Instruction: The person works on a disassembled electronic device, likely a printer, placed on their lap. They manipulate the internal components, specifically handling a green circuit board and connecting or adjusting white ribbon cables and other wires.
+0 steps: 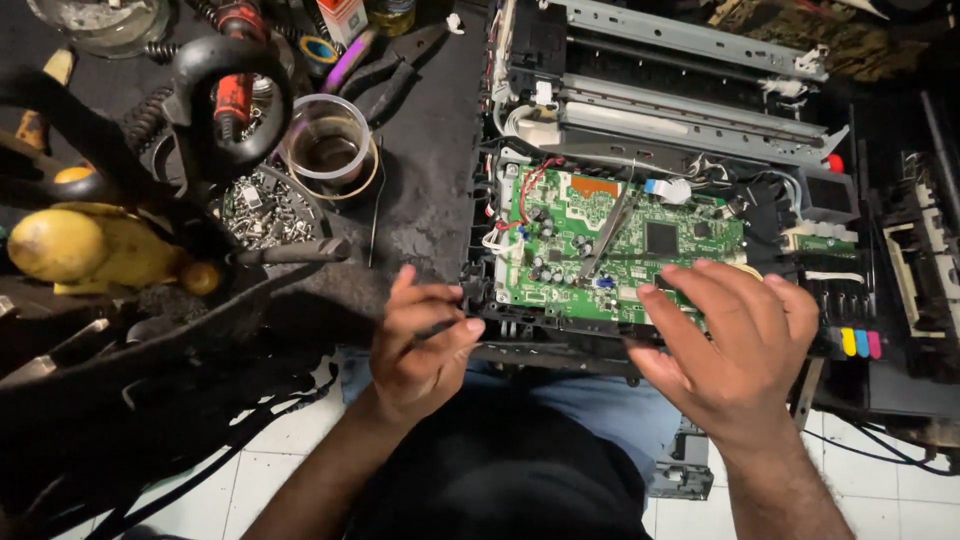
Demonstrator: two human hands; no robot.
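The opened printer (700,150) lies at twelve o'clock, its green circuit board (620,245) exposed. The left hand (420,345) pinches something small and dark at the frame's edge; the right hand (735,345) rests spread, fingers apart, over the board's lower right corner. Tweezers (607,235) lie across the board.

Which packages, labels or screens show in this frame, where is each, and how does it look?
Small carton: top edge, left of centre, among tools; white and red box.
Display panel: right of the green circuit board; dark rectangle in a grey frame, unlit.
Ink colour strip: right of the right hand; yellow, blue, pink tabs.
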